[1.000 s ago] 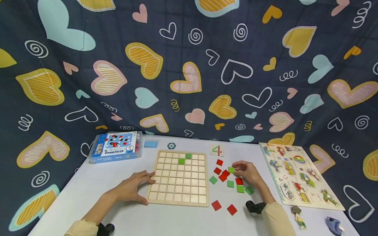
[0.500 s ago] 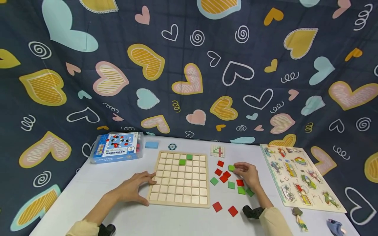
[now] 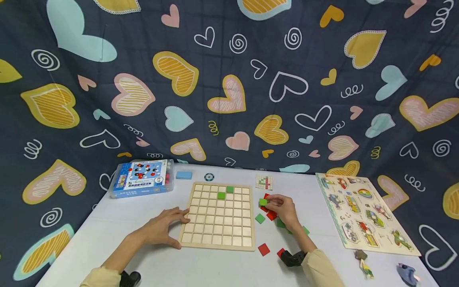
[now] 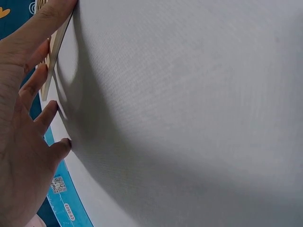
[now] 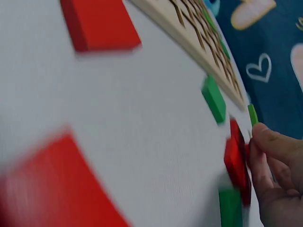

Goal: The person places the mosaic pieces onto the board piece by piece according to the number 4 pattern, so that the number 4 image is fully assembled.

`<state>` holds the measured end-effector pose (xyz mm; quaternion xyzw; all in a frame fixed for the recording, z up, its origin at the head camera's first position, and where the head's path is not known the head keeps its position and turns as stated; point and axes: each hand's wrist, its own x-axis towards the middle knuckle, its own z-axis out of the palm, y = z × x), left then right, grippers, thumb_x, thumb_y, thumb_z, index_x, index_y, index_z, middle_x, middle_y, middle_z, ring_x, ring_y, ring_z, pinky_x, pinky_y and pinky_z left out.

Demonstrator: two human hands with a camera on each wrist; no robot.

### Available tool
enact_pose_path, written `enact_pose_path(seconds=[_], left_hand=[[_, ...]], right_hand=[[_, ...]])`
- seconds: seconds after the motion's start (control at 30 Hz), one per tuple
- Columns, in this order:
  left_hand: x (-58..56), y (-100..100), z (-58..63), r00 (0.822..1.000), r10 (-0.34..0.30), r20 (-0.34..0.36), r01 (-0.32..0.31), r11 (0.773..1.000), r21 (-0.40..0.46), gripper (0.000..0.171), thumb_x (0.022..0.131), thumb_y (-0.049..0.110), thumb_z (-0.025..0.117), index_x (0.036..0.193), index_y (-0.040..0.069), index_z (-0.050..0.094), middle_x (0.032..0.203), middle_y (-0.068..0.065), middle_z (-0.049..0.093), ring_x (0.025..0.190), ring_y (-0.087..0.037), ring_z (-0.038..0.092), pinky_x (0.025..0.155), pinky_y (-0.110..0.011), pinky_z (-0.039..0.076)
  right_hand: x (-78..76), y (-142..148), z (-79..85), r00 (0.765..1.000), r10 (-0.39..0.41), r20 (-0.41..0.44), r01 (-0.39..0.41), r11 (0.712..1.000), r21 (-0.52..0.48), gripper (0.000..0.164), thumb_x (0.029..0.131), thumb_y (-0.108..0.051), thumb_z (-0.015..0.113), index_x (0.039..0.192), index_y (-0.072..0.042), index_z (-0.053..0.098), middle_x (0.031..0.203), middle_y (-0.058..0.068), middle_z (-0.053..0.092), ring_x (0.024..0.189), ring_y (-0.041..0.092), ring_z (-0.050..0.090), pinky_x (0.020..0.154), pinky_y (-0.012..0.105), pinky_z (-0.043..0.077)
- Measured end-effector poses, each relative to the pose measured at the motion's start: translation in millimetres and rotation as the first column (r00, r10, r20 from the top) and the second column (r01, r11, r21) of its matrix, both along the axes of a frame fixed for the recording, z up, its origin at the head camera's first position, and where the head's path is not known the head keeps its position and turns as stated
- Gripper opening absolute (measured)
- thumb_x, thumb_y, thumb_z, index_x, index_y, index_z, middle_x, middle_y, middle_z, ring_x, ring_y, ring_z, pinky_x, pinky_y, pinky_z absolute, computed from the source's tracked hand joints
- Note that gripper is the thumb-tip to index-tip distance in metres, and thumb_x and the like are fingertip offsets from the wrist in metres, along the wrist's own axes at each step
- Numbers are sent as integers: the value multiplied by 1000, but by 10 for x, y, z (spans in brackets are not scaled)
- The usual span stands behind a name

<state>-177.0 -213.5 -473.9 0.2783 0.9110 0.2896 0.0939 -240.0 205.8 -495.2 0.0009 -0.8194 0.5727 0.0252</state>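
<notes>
Bright green square tile [image 3: 263, 202] carried leftward by the right hand [image 3: 285, 209], toward the pale wooden grid board [image 3: 215, 231].

Half a second ago this tile sat farther off the board's right side; now it is near that edge, close to a cluster of flat red square tiles [image 3: 271, 215], pinched between right thumb and fingers. Left hand [image 3: 157, 227] unmoved: fingers loosely spread, thumb and forefinger at the board's left edge. Two seated green tiles [image 3: 221, 195] occupy cells toward the board's far side. One loose green tile [image 3: 260, 218] lies just right of the board; one separate red tile [image 3: 263, 249] by its near right corner. Small printed pattern card [image 3: 264, 182] beyond the far right corner; blue-and-clear plastic box [image 3: 141, 179] off the far left corner.
</notes>
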Motion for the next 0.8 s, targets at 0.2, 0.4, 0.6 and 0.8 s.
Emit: enact_pose_path(seconds=[0.2, 0.4, 0.6, 0.8], left_hand=[[-9, -15, -23, 1000, 2, 4, -2, 1000, 5, 71, 63, 51, 83, 122, 17, 62, 148, -12, 41, 135, -47, 30, 100, -71, 31], [-9, -18, -4, 1000, 2, 1, -2, 1000, 6, 70, 63, 48, 84, 121, 17, 62, 148, -14, 41, 134, -48, 30, 98, -71, 33], [3, -18, -7, 1000, 0, -10, -1, 1000, -3, 70, 62, 49, 84, 121, 16, 63, 147, -14, 42, 133, -48, 32, 100, -70, 31], [-5, 4, 12, 1000, -7, -11, 6, 1000, -6, 70, 62, 48, 84, 121, 16, 62, 147, -14, 41, 133, -48, 32, 101, -70, 30]], right_hand=[[-2, -299, 13, 999, 42, -29, -43, 999, -29, 24, 76, 8, 73, 100, 4, 70, 97, 17, 72, 85, 23, 70, 70, 23, 58], [-38, -596, -23, 987, 128, -92, -134, 989, -59, 25, 75, 8, 74, 100, 6, 70, 95, 20, 71, 84, 25, 70, 70, 23, 58], [-72, -882, -29, 971, 205, -120, -213, 975, -55, 25, 78, 6, 73, 102, 8, 68, 95, 22, 71, 85, 29, 70, 73, 27, 58], [-74, -1097, -20, 952, 261, -162, -271, 962, -40, 23, 79, 6, 72, 102, 9, 67, 95, 24, 70, 83, 34, 70, 72, 29, 59]])
